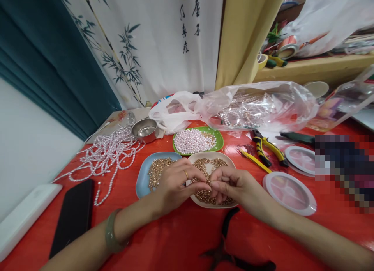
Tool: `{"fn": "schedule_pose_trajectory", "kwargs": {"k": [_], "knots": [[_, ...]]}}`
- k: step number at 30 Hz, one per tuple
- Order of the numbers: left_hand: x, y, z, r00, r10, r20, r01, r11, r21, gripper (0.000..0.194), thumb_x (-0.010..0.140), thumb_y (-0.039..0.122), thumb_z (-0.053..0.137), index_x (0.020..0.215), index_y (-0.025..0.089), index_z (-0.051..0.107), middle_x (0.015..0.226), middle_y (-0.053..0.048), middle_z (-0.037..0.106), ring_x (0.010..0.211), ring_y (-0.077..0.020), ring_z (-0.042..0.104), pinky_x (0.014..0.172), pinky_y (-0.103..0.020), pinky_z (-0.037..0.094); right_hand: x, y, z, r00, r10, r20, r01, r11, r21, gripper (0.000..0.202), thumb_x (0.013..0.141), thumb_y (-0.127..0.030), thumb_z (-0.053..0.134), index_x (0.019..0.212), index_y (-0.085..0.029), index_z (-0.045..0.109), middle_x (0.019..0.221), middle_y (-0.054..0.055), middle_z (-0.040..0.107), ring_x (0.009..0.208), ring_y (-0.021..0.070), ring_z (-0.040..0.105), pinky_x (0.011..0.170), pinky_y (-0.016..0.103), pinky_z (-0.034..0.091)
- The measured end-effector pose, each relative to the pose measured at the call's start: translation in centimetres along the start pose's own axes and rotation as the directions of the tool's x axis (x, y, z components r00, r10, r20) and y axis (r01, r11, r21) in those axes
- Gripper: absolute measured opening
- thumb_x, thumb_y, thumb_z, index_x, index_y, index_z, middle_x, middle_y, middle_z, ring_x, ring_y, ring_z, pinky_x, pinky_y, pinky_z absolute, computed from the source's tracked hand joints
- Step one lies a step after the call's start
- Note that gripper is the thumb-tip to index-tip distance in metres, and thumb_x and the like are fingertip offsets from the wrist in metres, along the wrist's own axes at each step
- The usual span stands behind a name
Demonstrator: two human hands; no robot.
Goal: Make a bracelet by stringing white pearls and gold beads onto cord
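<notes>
My left hand (180, 178), a gold ring on one finger, is closed in a pinch over a cream plate (214, 205). Facing it, my right hand (229, 182) also pinches, its fingertips almost meeting the left ones. What they hold is too small to make out. Gold beads (201, 196) lie on the cream plate below the fingers. Partly behind my left hand is a blue plate (140, 182) of small gold pieces (157, 170). Just beyond stands a green plate (219, 141) with white pearl beads (191, 141) and a few gold ones.
Strands of pearl beads (109, 154) and a metal bowl (145, 131) lie left, near a black phone-like slab (73, 214). On the right are yellow-black pliers (267, 148), yellow tweezers (254, 160) and a spool (289, 193). Dark-handled pliers (223, 251) lie in front; plastic bags (257, 107) behind.
</notes>
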State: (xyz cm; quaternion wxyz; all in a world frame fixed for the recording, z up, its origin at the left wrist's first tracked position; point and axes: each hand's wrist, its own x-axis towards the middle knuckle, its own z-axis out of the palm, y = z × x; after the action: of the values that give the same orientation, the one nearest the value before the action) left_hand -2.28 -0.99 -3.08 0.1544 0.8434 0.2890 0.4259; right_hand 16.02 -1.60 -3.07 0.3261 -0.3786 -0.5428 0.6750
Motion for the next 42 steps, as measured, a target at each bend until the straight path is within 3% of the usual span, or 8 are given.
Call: {"fn": "schedule_pose_trajectory", "kwargs": {"k": [5, 10, 14, 18, 21, 26, 33, 42], "knots": [[0.0, -1.0, -0.3, 0.998, -0.059, 0.023, 0.057, 0.996, 0.069, 0.009, 0.077, 0.026, 0.060, 0.074, 0.018, 0.063, 0.068, 0.000, 0.065, 0.067, -0.0120, 0.052, 0.061, -0.024, 0.042, 0.2, 0.0, -0.7, 0.995, -0.081, -0.051, 0.086, 0.992, 0.093, 0.019, 0.075, -0.033, 0.064, 0.068, -0.016, 0.056, 0.060, -0.002, 0.060, 0.050, 0.0051, 0.053, 0.050, 0.018, 0.041], [0.0, -2.0, -0.2, 0.973, -0.094, 0.208, 0.030, 0.956, 0.293, 0.009, 0.081, 0.019, 0.055, 0.083, 0.016, 0.063, 0.080, -0.003, 0.066, 0.077, -0.0165, 0.049, 0.068, -0.029, 0.044, 0.2, -0.1, -1.0, 0.986, -0.071, -0.152, 0.106, 0.967, 0.231, 0.018, 0.072, -0.031, 0.066, 0.067, -0.017, 0.056, 0.061, -0.002, 0.058, 0.051, 0.0055, 0.050, 0.048, 0.017, 0.039], [0.1, -1.6, 0.0, 0.958, -0.112, 0.263, 0.002, 0.923, 0.385, 0.013, 0.082, 0.017, 0.051, 0.083, 0.016, 0.063, 0.081, -0.004, 0.064, 0.080, -0.0181, 0.047, 0.069, -0.031, 0.044, 0.3, 0.0, -1.1, 0.985, -0.050, -0.167, 0.095, 0.957, 0.275, 0.015, 0.073, -0.030, 0.066, 0.069, -0.017, 0.057, 0.062, -0.002, 0.057, 0.052, 0.0054, 0.049, 0.049, 0.018, 0.039], [0.3, -0.9, 0.3, 0.895, -0.160, 0.416, -0.013, 0.924, 0.383, 0.013, 0.081, 0.023, 0.053, 0.083, 0.016, 0.064, 0.078, -0.004, 0.062, 0.087, -0.0196, 0.046, 0.073, -0.032, 0.044, 0.3, 0.0, -1.0, 0.984, -0.066, -0.164, 0.103, 0.968, 0.228, 0.016, 0.073, -0.031, 0.065, 0.069, -0.018, 0.056, 0.061, -0.003, 0.055, 0.051, 0.0062, 0.047, 0.048, 0.019, 0.039], [0.4, -1.0, 0.6, 0.866, -0.206, 0.457, 0.012, 0.920, 0.392, 0.008, 0.078, 0.020, 0.055, 0.079, 0.017, 0.063, 0.076, -0.003, 0.060, 0.089, -0.0199, 0.046, 0.071, -0.030, 0.044, 0.3, -0.2, -0.8, 0.984, -0.074, -0.161, 0.100, 0.982, 0.160, 0.018, 0.072, -0.033, 0.064, 0.067, -0.018, 0.056, 0.061, -0.002, 0.055, 0.051, 0.0070, 0.047, 0.047, 0.020, 0.039], [0.6, -1.3, 0.3, 0.869, -0.246, 0.430, 0.101, 0.938, 0.332, 0.006, 0.078, 0.019, 0.057, 0.076, 0.016, 0.062, 0.077, -0.003, 0.061, 0.089, -0.0197, 0.047, 0.074, -0.032, 0.044, 0.2, -0.3, -0.7, 0.986, -0.071, -0.149, 0.094, 0.984, 0.151, 0.020, 0.072, -0.034, 0.065, 0.067, -0.017, 0.055, 0.060, -0.002, 0.056, 0.051, 0.0068, 0.047, 0.048, 0.020, 0.038], [1.0, -0.9, -0.4, 0.894, -0.350, 0.279, 0.335, 0.937, 0.103, 0.004, 0.075, 0.018, 0.061, 0.073, 0.019, 0.064, 0.077, -0.001, 0.062, 0.083, -0.0166, 0.053, 0.073, -0.032, 0.046, 0.2, -0.4, -0.7, 0.986, -0.052, -0.161, 0.079, 0.983, 0.163, 0.017, 0.072, -0.032, 0.065, 0.068, -0.018, 0.056, 0.061, -0.002, 0.056, 0.051, 0.0073, 0.048, 0.048, 0.020, 0.039], [0.9, -1.4, -0.6, 0.905, -0.381, 0.189, 0.359, 0.923, 0.140, 0.016, 0.077, 0.016, 0.057, 0.092, 0.020, 0.062, 0.087, -0.004, 0.063, 0.083, -0.0172, 0.056, 0.075, -0.035, 0.045, 0.3, -0.2, -0.8, 0.986, -0.065, -0.154, 0.090, 0.983, 0.163, 0.019, 0.072, -0.034, 0.064, 0.067, -0.018, 0.055, 0.061, -0.002, 0.054, 0.050, 0.0074, 0.047, 0.048, 0.021, 0.038]]}}
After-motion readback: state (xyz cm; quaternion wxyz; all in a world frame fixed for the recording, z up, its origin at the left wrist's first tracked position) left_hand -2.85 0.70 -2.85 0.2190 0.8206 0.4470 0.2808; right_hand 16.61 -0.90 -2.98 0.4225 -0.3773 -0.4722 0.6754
